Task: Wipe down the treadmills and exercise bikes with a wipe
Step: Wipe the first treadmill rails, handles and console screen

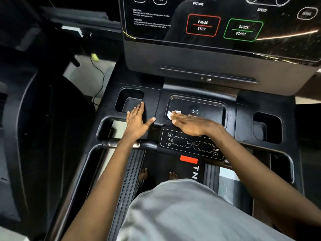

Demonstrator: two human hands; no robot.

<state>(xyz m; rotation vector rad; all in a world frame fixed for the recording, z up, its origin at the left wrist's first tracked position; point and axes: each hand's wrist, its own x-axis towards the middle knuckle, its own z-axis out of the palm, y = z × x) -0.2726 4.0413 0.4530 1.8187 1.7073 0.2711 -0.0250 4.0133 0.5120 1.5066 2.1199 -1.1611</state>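
Note:
I stand on a black treadmill facing its console. A small white wipe lies on the recessed phone tray in the console's middle. My right hand lies flat on the wipe with straight fingers pointing left, pressing it against the tray; only the wipe's left edge shows past the fingertips. My left hand rests flat and spread on the console surface just right of the left cup holder, holding nothing.
The glossy display panel with PAUSE/STOP and QUICK START buttons rises ahead. A small control pad sits below my right hand, a right cup holder further right. A second machine stands at left, with a cable between.

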